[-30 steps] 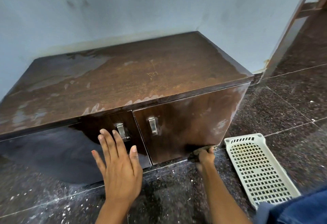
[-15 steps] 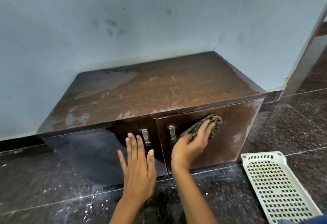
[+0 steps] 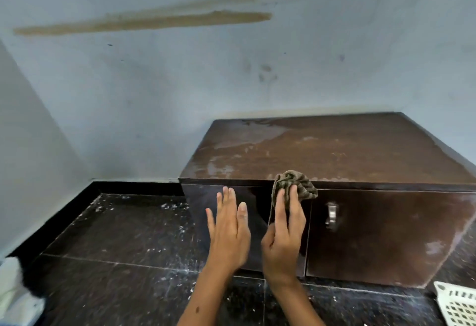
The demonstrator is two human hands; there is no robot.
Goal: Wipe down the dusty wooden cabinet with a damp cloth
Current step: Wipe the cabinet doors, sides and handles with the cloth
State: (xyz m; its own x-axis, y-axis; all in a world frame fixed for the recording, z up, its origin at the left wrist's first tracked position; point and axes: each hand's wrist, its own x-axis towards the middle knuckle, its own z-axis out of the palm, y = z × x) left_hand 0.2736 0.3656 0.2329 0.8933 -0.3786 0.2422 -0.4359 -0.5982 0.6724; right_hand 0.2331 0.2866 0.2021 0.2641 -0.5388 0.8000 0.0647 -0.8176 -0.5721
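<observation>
Right hand (image 3: 283, 233), gripping cloth (image 3: 296, 184), now up from right door's bottom edge to cabinet (image 3: 334, 150) top front edge, above left door. Left hand (image 3: 229, 233) flat, fingers straight, still bracing left door. Right door wiped, dusty top next.

The cabinet (image 3: 334, 161) is seen as dark brown wood, its top mottled with pale dusty patches. The cloth (image 3: 296, 184) is olive-grey and ribbed. The floor (image 3: 123, 243) is black, speckled white. The wall (image 3: 180, 81) is pale blue, streaked tan. The tray (image 3: 461, 305) is cream, perforated.
</observation>
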